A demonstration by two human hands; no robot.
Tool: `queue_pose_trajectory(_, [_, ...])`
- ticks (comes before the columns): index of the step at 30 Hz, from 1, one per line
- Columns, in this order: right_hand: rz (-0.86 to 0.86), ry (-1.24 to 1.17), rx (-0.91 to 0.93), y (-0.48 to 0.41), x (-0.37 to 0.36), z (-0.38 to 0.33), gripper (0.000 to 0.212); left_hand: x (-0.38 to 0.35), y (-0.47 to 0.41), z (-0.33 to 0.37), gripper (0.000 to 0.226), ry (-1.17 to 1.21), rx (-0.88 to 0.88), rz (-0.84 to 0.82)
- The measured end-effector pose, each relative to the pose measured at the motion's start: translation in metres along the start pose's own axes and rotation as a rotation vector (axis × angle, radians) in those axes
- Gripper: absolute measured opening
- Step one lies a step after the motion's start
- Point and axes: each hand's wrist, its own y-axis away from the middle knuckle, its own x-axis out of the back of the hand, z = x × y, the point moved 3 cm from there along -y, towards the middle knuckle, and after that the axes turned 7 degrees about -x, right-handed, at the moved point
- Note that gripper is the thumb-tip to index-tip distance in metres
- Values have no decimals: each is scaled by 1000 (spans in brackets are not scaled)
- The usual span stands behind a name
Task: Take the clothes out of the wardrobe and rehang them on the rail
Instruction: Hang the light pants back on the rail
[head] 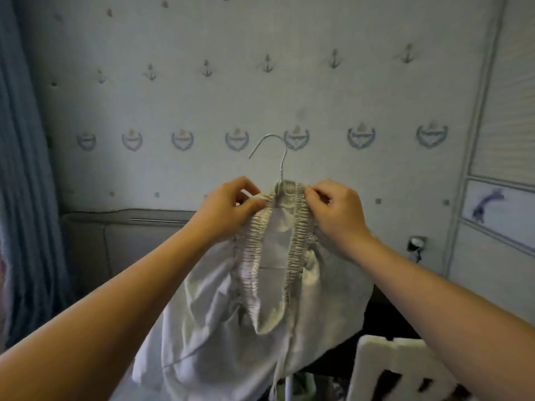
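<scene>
A white garment (220, 328) with a gathered elastic waistband hangs in mid-air before the wall, its band bunched over a white wire hanger (282, 163) whose hook points up and to the left. My left hand (228, 206) pinches the left end of the hanger arm together with the band. On the other side my right hand (333, 204) pinches the band's right edge. The fabric drapes down between my forearms. Most of the hanger's arms are hidden under the cloth. No rail shows plainly.
Patterned wallpaper (260, 96) fills the background. A blue curtain (20, 169) hangs at the left. A pale cabinet door with a dark handle (489, 204) stands at the right. A grey padded seat back (121, 235) sits below the wall. White foam pieces (388, 369) lie at bottom right.
</scene>
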Motion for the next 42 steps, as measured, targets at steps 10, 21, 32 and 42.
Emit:
queue_pose_trajectory(10, [-26,333,26,6,283,84,21,-202,-90,202,14,243,-246,91])
queue_pose_trajectory(21, [79,746,-448,12,546,113,48,-348,-148,422,14,544,-489,29])
queue_pose_trajectory(32, [417,1304,-491,20,693,54,54,-434,-192,602,28,800,-708,-189])
queue_pose_trajectory(42, [770,1264,-897,-29,763,40,35,-497,-234,697,57,1018,-843,-579])
